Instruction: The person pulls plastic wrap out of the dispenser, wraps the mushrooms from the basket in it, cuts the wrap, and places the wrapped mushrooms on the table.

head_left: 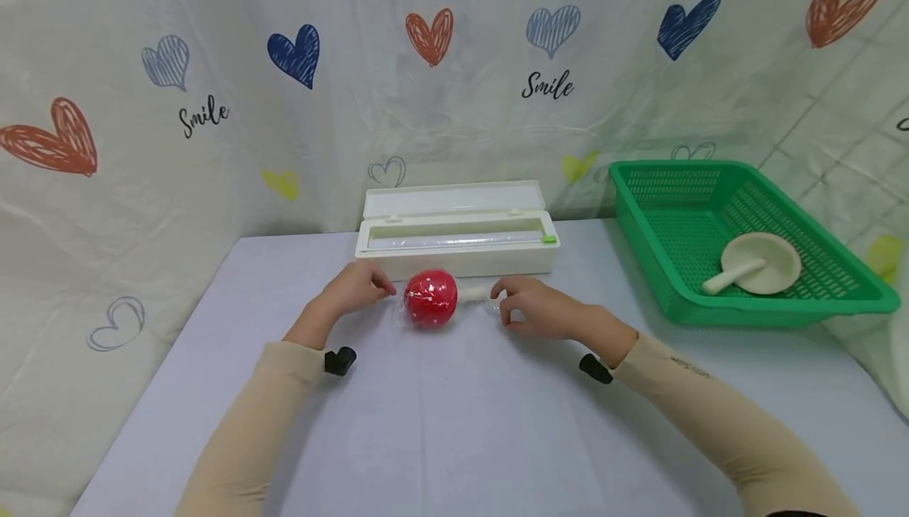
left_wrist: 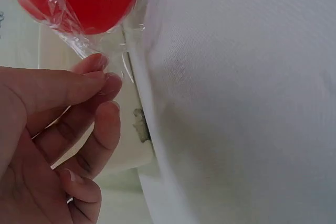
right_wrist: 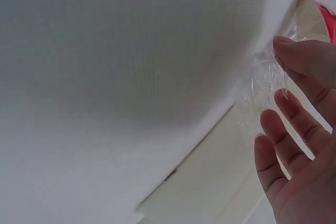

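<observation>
A toy mushroom point(head_left: 430, 298) with a red, white-dotted cap and a cream stem point(head_left: 471, 294) lies on its side, wrapped in clear plastic wrap point(left_wrist: 73, 43). At the cap end, my left hand point(head_left: 357, 286) pinches the wrap's loose end between thumb and fingertips. Beyond the stem, my right hand point(head_left: 543, 308) pinches the crumpled wrap point(right_wrist: 254, 85) at the other end, its remaining fingers spread apart. Right behind the mushroom stands a white wrap dispenser point(head_left: 454, 264), its lid raised. Inside it lies a roll of clear film point(head_left: 458, 241).
On the right, a green basket point(head_left: 642, 245) holds a cream mushroom-shaped piece point(head_left: 774, 264) with its stem toward me. The dispenser has a green slider point(head_left: 549, 239) at its right end. A white cloth covers the table point(head_left: 426, 422); a heart-printed curtain point(head_left: 483, 122) hangs behind.
</observation>
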Tool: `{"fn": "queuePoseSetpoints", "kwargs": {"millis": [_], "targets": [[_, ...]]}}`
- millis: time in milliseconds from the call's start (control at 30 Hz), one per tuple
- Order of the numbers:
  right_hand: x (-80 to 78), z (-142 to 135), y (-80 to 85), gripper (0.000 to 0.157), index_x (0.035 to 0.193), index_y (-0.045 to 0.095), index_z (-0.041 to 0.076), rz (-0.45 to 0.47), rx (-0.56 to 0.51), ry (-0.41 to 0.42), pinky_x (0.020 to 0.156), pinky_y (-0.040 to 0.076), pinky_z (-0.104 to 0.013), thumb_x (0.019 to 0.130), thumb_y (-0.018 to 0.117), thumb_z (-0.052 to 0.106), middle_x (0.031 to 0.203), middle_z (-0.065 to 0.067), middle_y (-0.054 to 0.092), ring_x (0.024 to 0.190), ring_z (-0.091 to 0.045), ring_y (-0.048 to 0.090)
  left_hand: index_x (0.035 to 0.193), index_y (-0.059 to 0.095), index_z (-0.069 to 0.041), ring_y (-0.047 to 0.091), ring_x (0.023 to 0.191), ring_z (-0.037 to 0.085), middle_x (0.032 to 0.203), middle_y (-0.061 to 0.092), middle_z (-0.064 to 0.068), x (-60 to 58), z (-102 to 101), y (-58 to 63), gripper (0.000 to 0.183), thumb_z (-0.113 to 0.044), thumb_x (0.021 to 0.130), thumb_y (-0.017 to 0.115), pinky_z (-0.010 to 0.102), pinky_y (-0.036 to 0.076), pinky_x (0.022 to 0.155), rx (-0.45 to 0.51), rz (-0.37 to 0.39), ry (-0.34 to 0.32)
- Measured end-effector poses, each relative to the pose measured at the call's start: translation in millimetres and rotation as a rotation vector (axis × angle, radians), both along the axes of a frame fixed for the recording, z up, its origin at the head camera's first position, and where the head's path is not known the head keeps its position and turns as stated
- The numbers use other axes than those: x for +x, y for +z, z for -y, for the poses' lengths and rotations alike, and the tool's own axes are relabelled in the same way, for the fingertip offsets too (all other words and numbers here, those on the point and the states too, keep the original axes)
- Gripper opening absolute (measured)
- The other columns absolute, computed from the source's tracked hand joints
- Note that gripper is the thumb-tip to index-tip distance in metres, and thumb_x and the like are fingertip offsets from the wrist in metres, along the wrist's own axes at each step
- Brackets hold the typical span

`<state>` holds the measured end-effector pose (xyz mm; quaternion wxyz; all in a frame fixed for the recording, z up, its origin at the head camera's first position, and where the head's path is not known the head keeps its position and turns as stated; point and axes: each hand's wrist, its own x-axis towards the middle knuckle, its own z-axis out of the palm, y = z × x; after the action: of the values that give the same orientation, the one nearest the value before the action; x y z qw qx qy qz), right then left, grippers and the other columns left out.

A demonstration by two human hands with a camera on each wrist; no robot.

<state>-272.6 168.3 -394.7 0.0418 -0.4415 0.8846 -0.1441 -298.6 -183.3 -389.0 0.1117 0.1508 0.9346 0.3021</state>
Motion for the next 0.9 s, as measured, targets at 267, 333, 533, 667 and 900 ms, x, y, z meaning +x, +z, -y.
{"fn": "queuePoseSetpoints", "kwargs": {"millis": [267,333,533,667,900], "targets": [[-6.3,11,-3.0,0.005,0.091,0.079,0.01,0.012,-0.011,-0.011,0.089,0.051,-0.039,0.093,0.075,0.01,0.107,-0.006,0.06,0.098,-0.022,0.055,0.111,0.077,0.0,0.06,0.079,0.021,0.092,0.073,0.009,3.3,-2,-2.6,0.025,-0.01,0.097,0.06,0.035,0.052,0.074,0.001,0.101,0.014],[-8.8,13,-3.7,0.009,0.092,0.079,0.008,0.037,-0.019,-0.022,0.085,0.05,-0.037,0.095,0.071,0.011,0.1,-0.002,0.058,0.091,-0.019,0.053,0.114,0.076,-0.001,0.059,0.078,0.021,0.09,0.071,0.009,4.1,-2,-3.0,0.03,-0.012,0.097,0.055,0.034,0.051,0.072,0.009,0.126,0.029],[-15.5,18,-1.5,0.013,0.096,0.076,0.007,0.179,-0.049,-0.126,0.078,0.052,-0.033,0.099,0.064,0.01,0.091,0.003,0.065,0.082,-0.013,0.057,0.121,0.073,-0.003,0.058,0.089,0.025,0.104,0.066,0.012,4.5,-2,-2.1,0.04,-0.02,0.102,0.042,0.042,0.051,0.082,0.006,0.127,0.069],[-18.7,20,1.0,0.007,0.1,0.07,0.006,0.235,-0.103,-0.186,0.073,0.053,-0.031,0.098,0.064,0.007,0.086,0.002,0.068,0.076,-0.013,0.058,0.122,0.072,-0.004,0.059,0.099,0.027,0.115,0.066,0.012,4.6,-2,-1.0,0.044,-0.036,0.105,0.045,0.047,0.05,0.091,0.049,0.139,0.072],[-26.3,26,-1.5,0.017,0.106,0.065,0.004,0.224,-0.141,-0.245,0.077,0.056,-0.033,0.091,0.071,-0.002,0.093,-0.004,0.067,0.084,-0.018,0.063,0.11,0.074,-0.006,0.06,0.093,0.023,0.099,0.068,0.009,3.0,-2,-2.3,0.048,-0.05,0.097,0.06,0.042,0.05,0.085,0.114,0.218,0.013]]}}
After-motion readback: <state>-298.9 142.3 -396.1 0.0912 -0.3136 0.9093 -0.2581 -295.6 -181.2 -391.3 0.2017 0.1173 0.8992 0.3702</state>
